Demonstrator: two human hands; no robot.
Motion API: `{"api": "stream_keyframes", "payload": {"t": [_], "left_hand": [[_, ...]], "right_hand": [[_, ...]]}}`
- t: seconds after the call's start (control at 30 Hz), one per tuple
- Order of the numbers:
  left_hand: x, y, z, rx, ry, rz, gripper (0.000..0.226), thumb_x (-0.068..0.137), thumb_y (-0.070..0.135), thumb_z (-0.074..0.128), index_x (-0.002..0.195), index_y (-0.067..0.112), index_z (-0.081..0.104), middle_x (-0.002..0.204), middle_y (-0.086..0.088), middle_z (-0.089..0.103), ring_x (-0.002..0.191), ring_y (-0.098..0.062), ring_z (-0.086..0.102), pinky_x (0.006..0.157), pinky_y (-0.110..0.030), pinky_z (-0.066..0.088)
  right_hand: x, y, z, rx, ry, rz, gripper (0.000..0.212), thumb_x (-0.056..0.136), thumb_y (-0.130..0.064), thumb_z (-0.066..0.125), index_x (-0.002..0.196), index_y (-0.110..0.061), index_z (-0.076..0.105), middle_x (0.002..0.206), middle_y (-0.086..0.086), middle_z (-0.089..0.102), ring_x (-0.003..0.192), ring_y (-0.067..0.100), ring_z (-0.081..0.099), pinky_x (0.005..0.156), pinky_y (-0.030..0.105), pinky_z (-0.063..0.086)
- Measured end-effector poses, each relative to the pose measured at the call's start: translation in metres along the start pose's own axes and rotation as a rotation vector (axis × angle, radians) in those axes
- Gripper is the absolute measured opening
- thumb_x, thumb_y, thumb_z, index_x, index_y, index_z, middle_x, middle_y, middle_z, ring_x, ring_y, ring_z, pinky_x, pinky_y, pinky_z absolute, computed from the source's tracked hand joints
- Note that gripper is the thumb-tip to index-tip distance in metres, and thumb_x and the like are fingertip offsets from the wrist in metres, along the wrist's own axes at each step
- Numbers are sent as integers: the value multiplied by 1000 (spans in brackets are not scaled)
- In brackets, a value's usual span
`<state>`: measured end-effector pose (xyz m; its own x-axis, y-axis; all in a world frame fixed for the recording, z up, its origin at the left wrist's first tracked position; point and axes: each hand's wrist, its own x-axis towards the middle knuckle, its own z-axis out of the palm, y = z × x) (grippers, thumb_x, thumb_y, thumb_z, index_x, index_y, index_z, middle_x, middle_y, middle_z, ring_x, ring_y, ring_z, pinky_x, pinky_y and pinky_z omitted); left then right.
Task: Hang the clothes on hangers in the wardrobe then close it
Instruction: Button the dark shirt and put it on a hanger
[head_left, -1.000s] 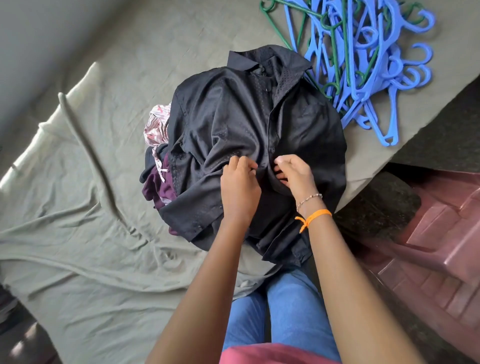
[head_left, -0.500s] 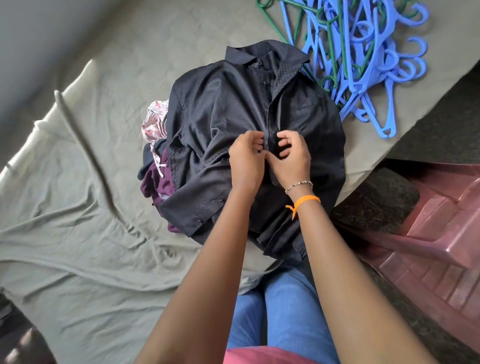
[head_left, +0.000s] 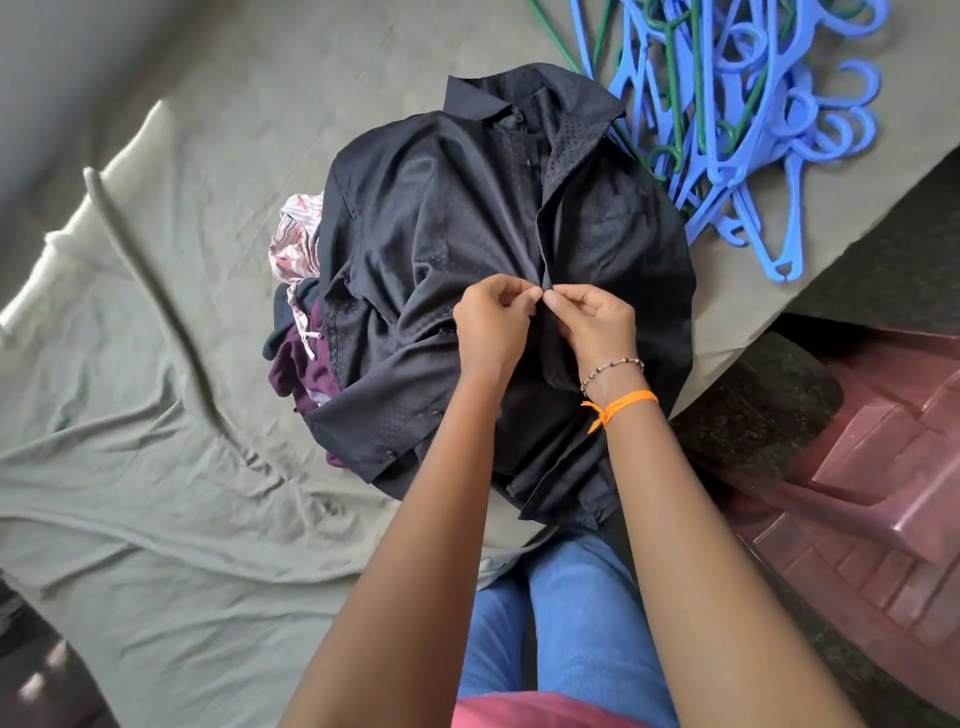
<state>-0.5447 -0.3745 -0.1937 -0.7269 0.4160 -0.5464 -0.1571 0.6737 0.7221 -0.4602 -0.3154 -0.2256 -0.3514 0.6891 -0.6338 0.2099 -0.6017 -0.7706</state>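
A black shirt (head_left: 467, 249) lies spread on top of a small heap of clothes on a bed covered with a wrinkled grey-green sheet (head_left: 156, 467), collar pointing away from the person. Both hands meet at the middle of its front opening. The left hand (head_left: 491, 325) has its grip pressed together, pinching the left edge of the placket between thumb and fingertips; the right hand (head_left: 597, 325), with a bead bracelet and an orange thread at the wrist, pinches the facing edge, the two sets of fingertips almost touching. Whether a button sits between them cannot be told.

Under the shirt's left side, a pink patterned garment (head_left: 296, 239) and a maroon garment (head_left: 301, 369) stick out of the heap. Beyond the collar to the right, a tangled pile of blue and green plastic hangers (head_left: 737, 119) rests on the sheet, just beside the shirt's shoulder. At the right of the bed stands a reddish-brown plastic chair (head_left: 872, 467) on a dark floor. The person's blue jeans (head_left: 571, 623) show below the forearms.
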Motion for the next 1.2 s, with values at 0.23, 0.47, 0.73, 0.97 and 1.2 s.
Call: {"api": "stream_keyframes", "payload": {"t": [0.23,0.47,0.73,0.97,1.2], "left_hand": [[4,0,-3,-9,-23,-55,6,83,13,70,82,9,73,74,-7,71,75,-21,69,82,-39,57],[-2,1,-4,-249,-19,-144,7,84,6,68,79,11,70,73,-3,68,67,-8,62,70,-20,54],[-1,-4,-2,-255,-35,-154,9,85,9,68,77,12,70,69,0,65,67,-7,58,73,-22,51],[3,-3,-7,-289,-119,-216,15,87,5,64,74,12,67,64,1,59,60,-5,52,65,-15,45],[6,0,-13,-302,-214,-223,19,88,1,62,73,11,67,57,6,61,58,-2,53,62,-11,48]], "right_hand": [[4,4,-2,-47,-129,55,6,83,-15,63,84,-13,69,83,18,61,81,27,53,82,41,46],[-1,0,6,-204,-55,-26,17,94,-12,51,79,-15,60,70,1,52,67,10,43,63,23,40],[-8,0,3,-168,-35,-106,16,91,-9,57,82,-20,64,83,8,65,78,14,57,76,28,50],[-7,-6,-1,-167,-29,-93,17,89,-7,59,78,-17,68,74,6,67,72,15,62,72,31,54],[-8,-10,4,-280,-22,-178,6,80,1,68,79,-5,67,70,0,65,61,-2,61,63,11,49]]}}
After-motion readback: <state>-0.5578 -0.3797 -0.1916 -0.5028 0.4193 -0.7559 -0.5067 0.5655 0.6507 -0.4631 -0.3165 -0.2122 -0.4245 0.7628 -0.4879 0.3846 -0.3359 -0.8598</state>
